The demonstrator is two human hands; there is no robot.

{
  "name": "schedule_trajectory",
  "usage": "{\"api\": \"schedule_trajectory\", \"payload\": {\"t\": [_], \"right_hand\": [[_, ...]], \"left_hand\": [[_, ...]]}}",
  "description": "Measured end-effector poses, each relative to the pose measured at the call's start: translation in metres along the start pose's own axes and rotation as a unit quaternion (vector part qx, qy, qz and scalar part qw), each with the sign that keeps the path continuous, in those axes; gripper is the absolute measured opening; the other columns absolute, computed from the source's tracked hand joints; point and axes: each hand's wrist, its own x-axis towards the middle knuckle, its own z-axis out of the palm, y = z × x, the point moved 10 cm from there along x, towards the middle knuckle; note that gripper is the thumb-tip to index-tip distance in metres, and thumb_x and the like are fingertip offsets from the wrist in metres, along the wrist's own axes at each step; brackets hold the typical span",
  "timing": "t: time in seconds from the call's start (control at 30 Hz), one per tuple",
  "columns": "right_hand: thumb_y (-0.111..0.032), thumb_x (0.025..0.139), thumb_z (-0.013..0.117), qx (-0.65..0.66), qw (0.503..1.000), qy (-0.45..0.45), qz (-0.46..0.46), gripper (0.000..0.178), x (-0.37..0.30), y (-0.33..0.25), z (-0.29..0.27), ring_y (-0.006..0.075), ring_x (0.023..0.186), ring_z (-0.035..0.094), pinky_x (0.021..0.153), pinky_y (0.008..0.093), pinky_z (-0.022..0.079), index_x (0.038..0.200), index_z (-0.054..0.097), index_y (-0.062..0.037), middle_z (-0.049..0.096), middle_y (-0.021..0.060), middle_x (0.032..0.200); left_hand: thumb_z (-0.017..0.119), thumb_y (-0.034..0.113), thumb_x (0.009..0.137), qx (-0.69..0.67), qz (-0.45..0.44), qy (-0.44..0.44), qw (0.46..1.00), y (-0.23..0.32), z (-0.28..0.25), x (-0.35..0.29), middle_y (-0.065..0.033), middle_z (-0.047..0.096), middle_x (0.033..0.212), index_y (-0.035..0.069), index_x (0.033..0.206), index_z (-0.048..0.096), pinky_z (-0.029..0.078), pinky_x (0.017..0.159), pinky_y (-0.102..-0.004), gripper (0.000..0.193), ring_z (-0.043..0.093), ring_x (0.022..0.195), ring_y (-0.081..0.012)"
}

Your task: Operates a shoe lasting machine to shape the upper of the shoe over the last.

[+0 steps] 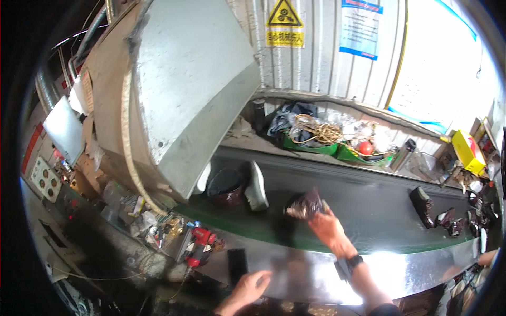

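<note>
A shiny dark maroon shoe (305,205), blurred by motion, is in my right hand (328,229) above the conveyor belt (363,205). My fingers close on its right end. My left hand (250,288) hovers low by the metal ledge, loosely curved with thumb and finger apart and nothing visible in it. Just above it lies a black phone-like slab (237,266). Farther left on the belt are a pale shoe sole (256,187), a dark maroon boot-like piece (227,187) and another white piece (202,179) partly hidden by the hood.
A large metal hood (195,68) covers the belt's left end. A dark boot (421,206) and several maroon shoe pieces (456,226) sit at the right. Green bins (311,147) line the wall. A red tool (200,245) lies by the ledge (421,268). Someone's hand (487,258) shows far right.
</note>
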Motion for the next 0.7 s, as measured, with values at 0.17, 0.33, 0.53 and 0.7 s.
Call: {"api": "schedule_trajectory", "payload": {"t": [0.17,0.33,0.53,0.7], "right_hand": [[-0.017,0.088,0.067,0.097,0.993,0.029,-0.057,0.069,-0.137,-0.010,-0.040,0.0190,0.098,0.059,0.102,0.0525,0.041,0.150,0.036,-0.0246,0.063,0.0024,0.096],[-0.022,0.092,0.067,0.086,0.977,0.131,-0.146,0.071,-0.204,0.000,-0.158,0.0207,0.109,0.060,0.105,0.0489,0.043,0.153,0.031,-0.0211,0.065,0.0039,0.111],[-0.022,0.094,0.065,0.042,0.971,0.178,-0.152,0.068,-0.258,-0.041,-0.187,0.0229,0.115,0.056,0.105,0.0525,0.043,0.153,0.031,-0.0224,0.059,0.0063,0.121],[-0.021,0.095,0.063,0.021,0.983,0.156,-0.097,0.066,-0.278,-0.038,-0.161,0.0247,0.120,0.053,0.105,0.0554,0.044,0.153,0.031,-0.0236,0.054,0.0083,0.129]], "left_hand": [[0.071,0.021,0.087,-0.040,0.063,0.084,0.994,0.009,0.008,0.128,-0.0179,0.063,0.125,0.003,0.127,0.057,0.050,0.093,-0.0397,0.046,0.062,0.114,-0.0284],[0.079,0.036,0.074,0.164,-0.218,0.300,0.914,-0.103,-0.020,0.269,-0.0257,0.036,0.149,0.012,0.151,0.027,0.033,0.112,-0.0482,0.096,0.038,0.133,-0.0416],[0.073,0.012,0.075,0.236,-0.210,0.329,0.890,-0.129,0.001,0.289,-0.0246,0.016,0.158,0.028,0.156,0.016,0.034,0.111,-0.0515,0.101,0.030,0.138,-0.0462],[0.066,0.005,0.073,0.247,-0.211,0.184,0.928,-0.111,-0.017,0.272,-0.0297,0.025,0.150,0.034,0.153,0.026,0.034,0.109,-0.0531,0.094,0.036,0.133,-0.0495]]}}
